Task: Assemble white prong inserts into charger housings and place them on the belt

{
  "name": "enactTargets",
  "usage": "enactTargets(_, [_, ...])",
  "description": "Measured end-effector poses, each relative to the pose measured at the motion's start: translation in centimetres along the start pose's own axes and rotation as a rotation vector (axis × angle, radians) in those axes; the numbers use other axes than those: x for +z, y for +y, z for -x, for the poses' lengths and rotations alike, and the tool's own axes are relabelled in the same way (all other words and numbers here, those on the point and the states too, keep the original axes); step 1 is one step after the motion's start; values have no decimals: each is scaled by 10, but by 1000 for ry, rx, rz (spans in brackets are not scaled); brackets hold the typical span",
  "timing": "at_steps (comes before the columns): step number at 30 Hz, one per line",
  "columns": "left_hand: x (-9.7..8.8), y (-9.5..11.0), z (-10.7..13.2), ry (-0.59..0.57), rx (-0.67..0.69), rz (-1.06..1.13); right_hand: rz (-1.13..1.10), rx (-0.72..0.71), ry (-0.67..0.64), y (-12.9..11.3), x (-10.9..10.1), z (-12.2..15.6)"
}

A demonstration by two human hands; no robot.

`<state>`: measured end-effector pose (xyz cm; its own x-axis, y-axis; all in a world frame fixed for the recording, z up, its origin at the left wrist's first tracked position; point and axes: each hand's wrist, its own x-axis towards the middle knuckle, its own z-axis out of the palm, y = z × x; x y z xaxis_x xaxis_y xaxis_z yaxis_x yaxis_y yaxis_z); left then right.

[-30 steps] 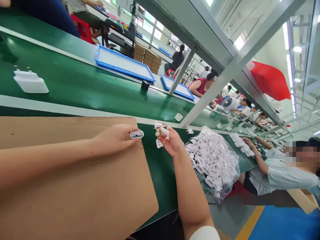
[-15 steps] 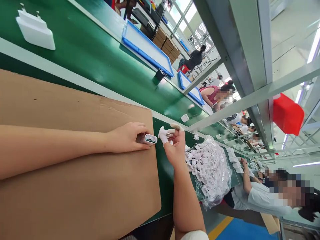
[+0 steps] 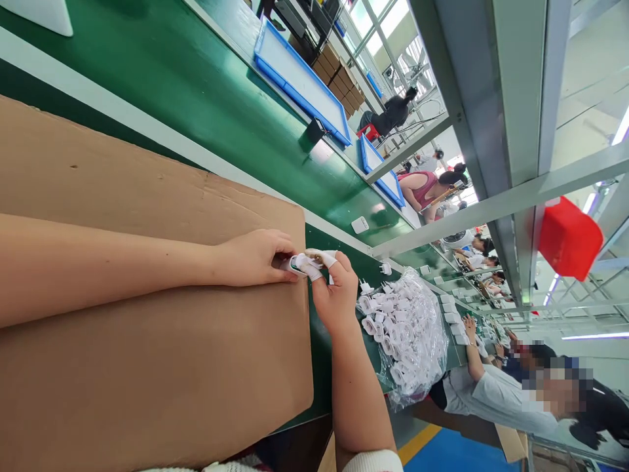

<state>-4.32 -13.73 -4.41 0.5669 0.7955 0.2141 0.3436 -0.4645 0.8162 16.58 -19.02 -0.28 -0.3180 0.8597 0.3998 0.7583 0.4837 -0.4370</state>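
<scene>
we have one long green work surface (image 3: pixel 206 118) running across, and on our side one brown cardboard sheet (image 3: pixel 147 373). two blue-rimmed trays (image 3: pixel 304 72) stand along the far edge. one clear bag (image 3: pixel 417 334) lies beyond our right arm, heaped with white plug parts, too many for us to count. our left hand (image 3: pixel 255 257) is closed to a narrow pinch, thumb and fingertips around one white case. our right hand (image 3: pixel 339 295) has its fingertips drawn near together at the case's mouth; whether they pinch anything, we cannot tell. the white case (image 3: pixel 293 265) is at the cardboard's right edge, its rounded end open towards our right fingers, something green just showing inside.
</scene>
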Motion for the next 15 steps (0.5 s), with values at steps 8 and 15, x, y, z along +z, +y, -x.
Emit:
enactTargets(8, [-1, 0, 1, 17, 22, -8, 109, -93, -32, 3, 3, -3])
enactTargets(15, [2, -3, -1, 21, 18, 16, 218, -64, -46, 4, 5, -9])
